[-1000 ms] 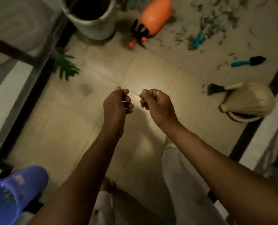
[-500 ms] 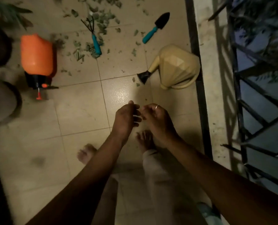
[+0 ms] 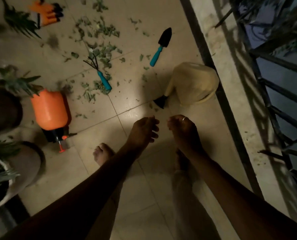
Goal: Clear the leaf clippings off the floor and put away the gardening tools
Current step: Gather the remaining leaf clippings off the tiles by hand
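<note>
A pale tiled floor (image 3: pixel 95 170) runs up to a dark metal railing (image 3: pixel 274 94). Both bare forearms reach out over it. The left hand (image 3: pixel 144 130) hangs just short of the beige watering can (image 3: pixel 192 84), fingers loosely curled and holding nothing. The right hand (image 3: pixel 184 132), a ring on one finger, has its fingers tucked under, so I cannot tell whether it holds anything.

A white pot (image 3: pixel 26 172) with a plant and dark soil stands far left of the can. An orange sprayer (image 3: pixel 49 108) lies on its side nearer the can. Leaf clippings (image 3: pixel 101 52) are scattered left of the can and beyond it. Among them lies a teal-handled hand rake (image 3: pixel 101 75). A teal-handled trowel (image 3: pixel 160 47) lies just beyond the can.
</note>
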Motion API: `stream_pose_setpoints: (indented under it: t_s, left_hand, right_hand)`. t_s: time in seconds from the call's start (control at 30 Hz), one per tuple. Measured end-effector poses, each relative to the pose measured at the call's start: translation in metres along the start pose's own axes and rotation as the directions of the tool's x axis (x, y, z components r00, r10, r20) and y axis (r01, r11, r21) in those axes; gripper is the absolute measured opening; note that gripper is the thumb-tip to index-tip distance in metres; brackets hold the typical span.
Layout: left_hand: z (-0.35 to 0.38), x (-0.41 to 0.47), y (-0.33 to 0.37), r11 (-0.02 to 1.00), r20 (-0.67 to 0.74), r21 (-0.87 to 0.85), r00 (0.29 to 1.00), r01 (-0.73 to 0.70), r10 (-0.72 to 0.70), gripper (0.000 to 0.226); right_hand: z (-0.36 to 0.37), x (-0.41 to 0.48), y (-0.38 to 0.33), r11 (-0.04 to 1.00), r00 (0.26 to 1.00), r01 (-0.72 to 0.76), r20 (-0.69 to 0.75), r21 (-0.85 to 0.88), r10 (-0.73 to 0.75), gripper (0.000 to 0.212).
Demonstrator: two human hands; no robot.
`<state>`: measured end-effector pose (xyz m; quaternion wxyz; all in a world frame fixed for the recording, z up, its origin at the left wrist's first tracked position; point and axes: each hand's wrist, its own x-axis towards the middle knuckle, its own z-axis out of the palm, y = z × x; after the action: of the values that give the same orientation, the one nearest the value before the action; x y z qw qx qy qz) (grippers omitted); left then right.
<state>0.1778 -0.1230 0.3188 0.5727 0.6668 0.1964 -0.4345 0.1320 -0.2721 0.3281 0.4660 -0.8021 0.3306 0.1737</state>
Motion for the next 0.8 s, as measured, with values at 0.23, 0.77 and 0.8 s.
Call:
stream_pose_setpoints:
  t_s: [0.23,0.77,0.8]
  left_hand:
    - [-0.027,0.077,-0.007,0.983,-0.033,0.169,0.998,0.064,-0.06,0.025]
    - [0.098,0.307,0.0,0.737,-0.024,0.674,0.995,-0.052,0.092,0.065]
    - [0.098,0.309,0.0,0.72,0.004,0.689,0.994,-0.085,0.113,0.065]
  right_hand:
    - [0.016,0.101,0.057,0.959,0.948,-0.272,-0.146,0.084,0.282,0.037]
    - [0.004,0.261,0.177,0.878,0.942,-0.205,-0.156,0.433,0.297,0.114]
    - [-0.001,0.261,0.177,0.877,0.936,-0.255,-0.121,0.407,0.329,0.121]
